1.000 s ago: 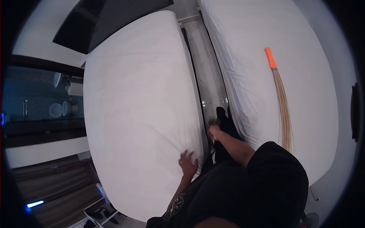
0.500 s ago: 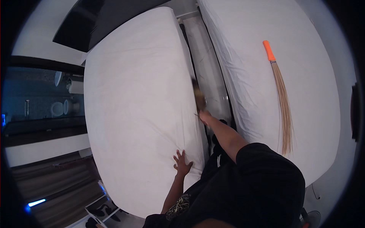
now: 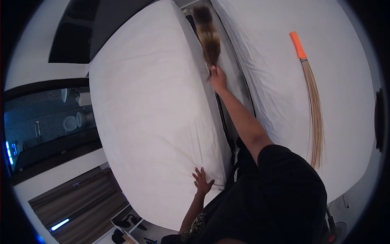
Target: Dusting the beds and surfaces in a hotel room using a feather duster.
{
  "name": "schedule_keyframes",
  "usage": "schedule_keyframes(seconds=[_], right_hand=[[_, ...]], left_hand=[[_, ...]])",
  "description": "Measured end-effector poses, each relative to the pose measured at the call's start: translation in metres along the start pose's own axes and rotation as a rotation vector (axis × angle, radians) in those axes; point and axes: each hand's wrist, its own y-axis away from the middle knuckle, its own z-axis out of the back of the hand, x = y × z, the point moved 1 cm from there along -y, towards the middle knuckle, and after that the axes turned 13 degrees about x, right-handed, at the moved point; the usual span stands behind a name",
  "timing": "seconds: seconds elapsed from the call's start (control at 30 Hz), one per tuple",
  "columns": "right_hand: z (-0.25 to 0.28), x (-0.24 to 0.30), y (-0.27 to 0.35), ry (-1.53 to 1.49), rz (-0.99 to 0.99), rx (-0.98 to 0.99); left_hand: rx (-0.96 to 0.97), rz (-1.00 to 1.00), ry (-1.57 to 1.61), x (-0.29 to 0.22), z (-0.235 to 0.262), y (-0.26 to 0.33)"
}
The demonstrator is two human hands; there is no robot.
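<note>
My right hand (image 3: 218, 79) is wrapped round the narrow end of a feather duster (image 3: 211, 44), brown and tan and smeared by motion. The duster stretches away over the gap between two beds, beside the edge of the left one; its far end is dark brown. With fingers spread, my left hand (image 3: 202, 181) rests flat on the white-sheeted left mattress (image 3: 142, 114), near its right edge. A stick broom (image 3: 315, 110) with an orange handle lies on the right bed (image 3: 276, 81), out of reach of both hands.
A narrow strip of floor (image 3: 231, 61) runs between the beds. A large dark panel (image 3: 81, 36) stands past the left bed's far end. At left a doorway shows a bathroom with a toilet (image 3: 71, 123); a brown curtain (image 3: 77, 195) hangs nearer. Shoes (image 3: 126, 221) sit on a low rack.
My right hand has moved away from me along the gap, carrying the duster toward the beds' far end. My left hand stays on the mattress. The view has shifted slightly.
</note>
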Motion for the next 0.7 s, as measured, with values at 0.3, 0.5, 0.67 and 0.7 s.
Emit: schedule_keyframes(seconds=[0.3, 0.5, 0.67, 0.7], right_hand=[[-0.022, -0.122, 0.040, 0.092, -0.845, 0.602], [0.000, -0.135, 0.042, -0.074, -0.638, 0.175], [-0.022, -0.099, 0.044, -0.223, -0.174, 0.095], [-0.023, -0.099, 0.055, -0.054, -0.081, 0.080]], left_hand=[[0.117, -0.032, -0.053, -0.029, -0.072, 0.023], [0.095, -0.129, 0.089, -0.023, -0.094, 0.026], [0.184, -0.044, 0.069, -0.030, -0.097, 0.020], [0.179, -0.067, 0.086, -0.032, -0.098, 0.018]])
